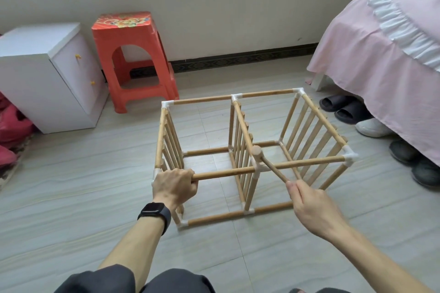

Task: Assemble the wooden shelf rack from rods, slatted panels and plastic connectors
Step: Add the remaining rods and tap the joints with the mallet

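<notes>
The wooden rack [252, 147] stands on the tiled floor, a two-bay frame of rods joined by white plastic connectors, with three slatted panels upright at the left, middle and right. My left hand [175, 185] grips the near top rod [223, 173] by the near-left corner connector. My right hand [314, 207] pinches the handle of a small wooden mallet [269, 165]. The mallet's round head rests on the white middle connector [260, 167] of the near top rail.
A red plastic stool [133, 59] and a white bedside cabinet [47, 74] stand at the back left against the wall. A bed with a pink skirt [381, 66] fills the right, with several shoes [371, 126] beneath it. Red fabric [12, 131] lies at the far left.
</notes>
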A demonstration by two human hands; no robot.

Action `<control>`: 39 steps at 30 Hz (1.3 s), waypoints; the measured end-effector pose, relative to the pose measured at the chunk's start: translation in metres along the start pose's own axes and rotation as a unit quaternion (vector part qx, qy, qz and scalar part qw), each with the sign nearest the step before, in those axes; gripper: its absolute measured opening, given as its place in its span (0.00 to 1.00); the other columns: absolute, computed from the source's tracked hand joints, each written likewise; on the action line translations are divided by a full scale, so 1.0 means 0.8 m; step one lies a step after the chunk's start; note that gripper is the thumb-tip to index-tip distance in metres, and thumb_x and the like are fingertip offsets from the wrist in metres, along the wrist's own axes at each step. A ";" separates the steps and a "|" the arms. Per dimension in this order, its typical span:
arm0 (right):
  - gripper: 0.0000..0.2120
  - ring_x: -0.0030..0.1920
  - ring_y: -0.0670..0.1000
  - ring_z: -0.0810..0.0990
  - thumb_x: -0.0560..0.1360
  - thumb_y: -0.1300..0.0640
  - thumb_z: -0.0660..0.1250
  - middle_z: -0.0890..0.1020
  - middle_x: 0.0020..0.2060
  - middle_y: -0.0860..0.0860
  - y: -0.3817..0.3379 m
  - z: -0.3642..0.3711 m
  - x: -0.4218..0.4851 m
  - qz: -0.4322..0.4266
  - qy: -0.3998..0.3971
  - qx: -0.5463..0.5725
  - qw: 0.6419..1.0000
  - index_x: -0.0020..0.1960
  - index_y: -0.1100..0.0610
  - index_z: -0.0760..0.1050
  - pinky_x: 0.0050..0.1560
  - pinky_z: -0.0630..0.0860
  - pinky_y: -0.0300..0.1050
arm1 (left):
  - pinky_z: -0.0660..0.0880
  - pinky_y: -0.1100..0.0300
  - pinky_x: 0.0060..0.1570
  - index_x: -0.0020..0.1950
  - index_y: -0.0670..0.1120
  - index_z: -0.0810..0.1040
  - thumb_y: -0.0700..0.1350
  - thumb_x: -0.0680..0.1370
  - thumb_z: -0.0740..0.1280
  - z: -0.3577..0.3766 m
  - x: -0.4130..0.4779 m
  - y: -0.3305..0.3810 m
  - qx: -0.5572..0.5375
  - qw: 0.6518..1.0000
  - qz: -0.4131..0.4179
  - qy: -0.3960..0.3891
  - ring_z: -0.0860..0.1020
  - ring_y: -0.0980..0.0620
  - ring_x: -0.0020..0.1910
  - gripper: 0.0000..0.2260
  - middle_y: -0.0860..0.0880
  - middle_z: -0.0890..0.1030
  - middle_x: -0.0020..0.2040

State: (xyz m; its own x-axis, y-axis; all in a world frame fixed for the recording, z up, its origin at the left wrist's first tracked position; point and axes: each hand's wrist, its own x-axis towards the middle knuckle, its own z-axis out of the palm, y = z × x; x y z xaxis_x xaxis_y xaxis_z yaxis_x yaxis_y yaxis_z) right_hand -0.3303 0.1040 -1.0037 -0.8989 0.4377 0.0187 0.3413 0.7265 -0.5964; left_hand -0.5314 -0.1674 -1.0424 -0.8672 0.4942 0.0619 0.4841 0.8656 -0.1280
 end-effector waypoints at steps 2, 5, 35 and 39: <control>0.22 0.25 0.48 0.73 0.83 0.41 0.50 0.76 0.25 0.46 0.001 0.004 -0.003 -0.016 0.034 0.054 0.998 0.37 0.50 0.69 0.26 0.65 0.42 | 0.72 0.59 0.36 0.42 0.51 0.79 0.56 0.81 0.54 -0.001 0.001 0.001 0.003 1.000 0.000 -0.002 0.82 0.50 0.35 0.18 0.53 0.82 0.35; 0.23 0.28 0.47 0.75 0.83 0.40 0.49 0.77 0.26 0.45 0.003 0.003 -0.002 -0.009 0.048 0.070 0.996 0.36 0.50 0.68 0.26 0.66 0.40 | 0.72 0.59 0.37 0.41 0.51 0.79 0.56 0.81 0.55 -0.001 0.003 0.000 0.009 1.000 -0.003 -0.001 0.82 0.50 0.36 0.18 0.53 0.82 0.36; 0.23 0.26 0.47 0.74 0.82 0.38 0.49 0.74 0.24 0.46 0.008 0.019 -0.017 0.010 0.015 0.101 0.995 0.37 0.49 0.69 0.27 0.68 0.41 | 0.72 0.54 0.43 0.42 0.54 0.80 0.59 0.81 0.55 0.002 0.010 -0.008 0.011 1.000 -0.011 -0.012 0.80 0.52 0.35 0.18 0.55 0.80 0.34; 0.24 0.33 0.46 0.74 0.84 0.41 0.50 0.74 0.27 0.46 0.006 0.020 -0.006 0.056 -0.047 0.065 0.995 0.34 0.51 0.67 0.39 0.71 0.49 | 0.73 0.54 0.46 0.43 0.55 0.80 0.60 0.82 0.54 0.002 0.016 -0.020 0.005 0.999 -0.012 -0.033 0.80 0.53 0.38 0.18 0.55 0.81 0.36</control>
State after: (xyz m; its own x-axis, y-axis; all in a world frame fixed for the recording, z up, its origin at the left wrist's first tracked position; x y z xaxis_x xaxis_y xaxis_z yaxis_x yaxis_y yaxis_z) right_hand -0.3291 0.0971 -1.0191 -0.8813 0.4558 -0.1250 0.4072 0.5982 -0.6901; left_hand -0.5502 -0.1755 -1.0409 -0.8843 0.4669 -0.0011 0.4627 0.8760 -0.1365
